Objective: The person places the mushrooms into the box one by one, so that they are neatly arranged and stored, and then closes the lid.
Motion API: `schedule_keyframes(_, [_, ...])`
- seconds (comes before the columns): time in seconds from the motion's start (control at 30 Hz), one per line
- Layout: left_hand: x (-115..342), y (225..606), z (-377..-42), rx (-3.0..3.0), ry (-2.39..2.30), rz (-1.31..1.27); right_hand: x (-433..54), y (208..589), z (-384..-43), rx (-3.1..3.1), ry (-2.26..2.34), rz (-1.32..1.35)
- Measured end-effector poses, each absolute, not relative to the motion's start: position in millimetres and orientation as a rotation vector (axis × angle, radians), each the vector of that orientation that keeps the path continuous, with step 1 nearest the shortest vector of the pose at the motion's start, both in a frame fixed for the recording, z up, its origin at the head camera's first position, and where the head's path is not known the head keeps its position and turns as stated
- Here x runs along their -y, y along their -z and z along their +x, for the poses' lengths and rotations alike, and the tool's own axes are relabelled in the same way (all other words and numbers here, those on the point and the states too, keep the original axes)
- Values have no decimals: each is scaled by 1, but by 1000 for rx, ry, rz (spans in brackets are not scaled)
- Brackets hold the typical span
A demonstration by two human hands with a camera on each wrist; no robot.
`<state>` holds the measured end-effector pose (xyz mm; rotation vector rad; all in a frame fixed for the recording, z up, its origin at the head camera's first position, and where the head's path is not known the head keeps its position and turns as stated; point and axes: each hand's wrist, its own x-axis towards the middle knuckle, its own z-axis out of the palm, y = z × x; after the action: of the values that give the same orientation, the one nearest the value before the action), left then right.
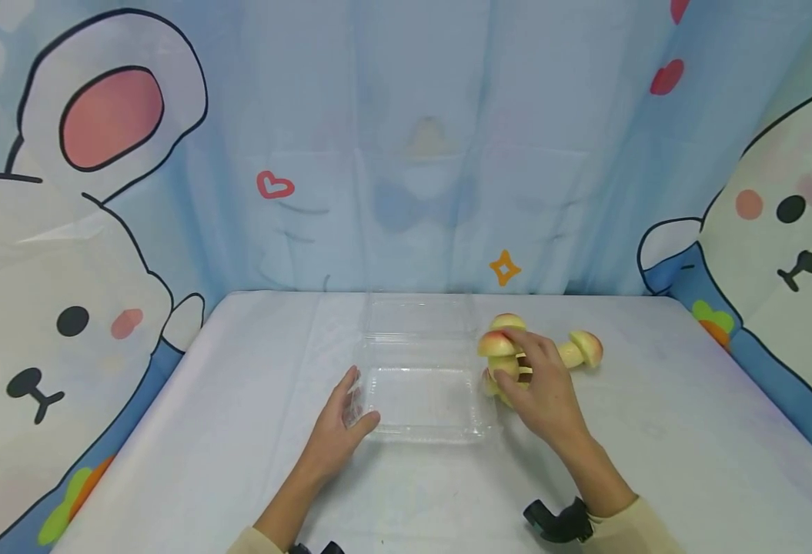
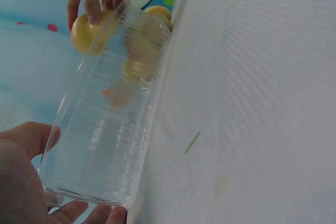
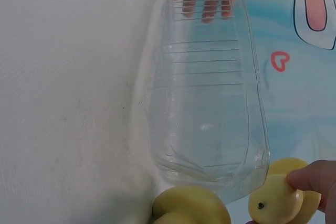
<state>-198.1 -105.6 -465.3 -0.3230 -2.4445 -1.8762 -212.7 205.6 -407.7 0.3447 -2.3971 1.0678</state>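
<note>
"Toy mushroom [image 1: 499, 345]: in which of the hands?"

"The right hand [image 1: 543, 385] pinches it, cap above stem in head view, just right of the clear box [image 1: 425, 400]."

"And the left hand [image 1: 336, 431]?"

"It grips the box's left side, on the surface [image 1: 239, 400]."

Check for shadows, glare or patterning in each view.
Head: soft shadow below the right hand, glints on the clear rectangular plastic box; left wrist: dim, faint rippling across the white cloth-covered table; right wrist: soft shadow beside the bottom-edge yellow rounded piece.
</note>
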Motion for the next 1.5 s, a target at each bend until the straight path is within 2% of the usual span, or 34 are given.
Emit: schedule_keyframes(1.5, [106,468,-199,2466,1839,-317,-149,405,-240,2462,-1157,461])
